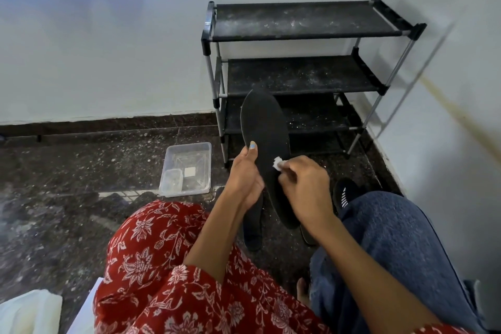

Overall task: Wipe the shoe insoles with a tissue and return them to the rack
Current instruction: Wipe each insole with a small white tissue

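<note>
A black shoe insole (265, 127) is held up in front of me, toe end pointing away. My left hand (245, 173) grips its left edge, thumb on the top face. My right hand (303, 184) pinches a small white tissue (277, 163) and presses it against the insole's middle. Another black insole (253, 228) lies on the floor below my hands, and the tip of a third (307, 236) shows under my right wrist. The black three-shelf rack (298, 22) stands against the wall beyond, its shelves dusty and bare.
A clear plastic tray (187, 168) with a smaller tub inside sits on the speckled dark floor to the left. A black shoe with white stripes (344, 194) lies by my right knee. White walls close off the back and right. A white bag (29, 312) is at bottom left.
</note>
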Tool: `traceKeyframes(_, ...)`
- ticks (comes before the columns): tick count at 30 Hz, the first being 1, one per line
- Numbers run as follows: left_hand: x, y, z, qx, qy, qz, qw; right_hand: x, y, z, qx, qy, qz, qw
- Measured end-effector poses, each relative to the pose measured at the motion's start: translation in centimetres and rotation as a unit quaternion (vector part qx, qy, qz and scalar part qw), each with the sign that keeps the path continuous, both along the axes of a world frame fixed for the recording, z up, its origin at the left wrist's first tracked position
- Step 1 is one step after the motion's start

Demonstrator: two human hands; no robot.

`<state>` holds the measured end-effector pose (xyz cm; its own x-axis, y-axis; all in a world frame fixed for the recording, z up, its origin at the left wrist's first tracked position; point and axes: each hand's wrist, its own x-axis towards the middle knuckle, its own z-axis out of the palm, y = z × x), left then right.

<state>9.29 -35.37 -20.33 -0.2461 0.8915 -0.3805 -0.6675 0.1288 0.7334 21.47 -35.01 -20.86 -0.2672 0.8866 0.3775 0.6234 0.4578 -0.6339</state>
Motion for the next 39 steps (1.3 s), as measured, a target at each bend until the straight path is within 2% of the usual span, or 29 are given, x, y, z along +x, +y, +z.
traceKeyframes(3,-0.2,0.2,0.0,-0.009,0.032,0.011,0.999,-1.2,-1.7,0.0,-0.011,-0.016,0.113,0.993)
traceKeyframes(4,-0.3,0.2,0.0,-0.013,0.037,0.012,0.999,-1.2,-1.6,0.0,-0.012,-0.017,0.120,0.993)
traceKeyframes(8,-0.1,-0.2,0.1,-0.017,0.024,-0.030,0.999,0.2,1.0,-0.2,0.002,0.032,-0.015,0.999)
traceKeyframes(9,0.0,-0.2,0.2,-0.011,0.024,-0.034,0.999,0.3,0.9,-0.2,0.004,0.031,-0.015,0.999)
traceKeyframes(13,0.2,0.0,0.1,0.007,0.040,-0.046,0.998,-1.1,-1.4,0.3,0.016,-0.009,0.110,0.994)
traceKeyframes(14,0.2,-0.1,0.1,0.007,0.037,-0.052,0.998,-0.9,-0.8,0.3,0.021,-0.009,0.101,0.995)
traceKeyframes(18,0.2,-0.5,0.1,0.023,0.012,-0.084,0.996,0.8,2.6,0.4,0.030,0.033,-0.052,0.998)
traceKeyframes(19,0.2,-0.5,0.1,0.025,0.011,-0.082,0.996,0.8,2.5,0.5,0.029,0.032,-0.053,0.998)
traceKeyframes(22,0.2,-0.1,-0.1,0.020,0.030,-0.069,0.997,-0.7,-0.3,0.6,0.042,-0.014,0.056,0.997)
traceKeyframes(24,0.1,0.0,-0.2,0.019,0.050,-0.069,0.996,-0.9,-0.7,0.7,0.053,-0.017,0.095,0.994)
traceKeyframes(29,0.1,-0.6,0.2,0.046,0.029,-0.096,0.994,0.9,3.1,0.7,0.043,0.036,-0.043,0.998)
traceKeyframes(34,0.4,-0.3,0.0,0.034,0.037,-0.092,0.994,-0.9,-0.2,0.7,0.050,-0.008,0.077,0.996)
traceKeyframes(39,0.4,-0.6,0.0,0.031,0.038,-0.134,0.990,0.7,3.3,0.8,0.045,0.052,-0.041,0.997)
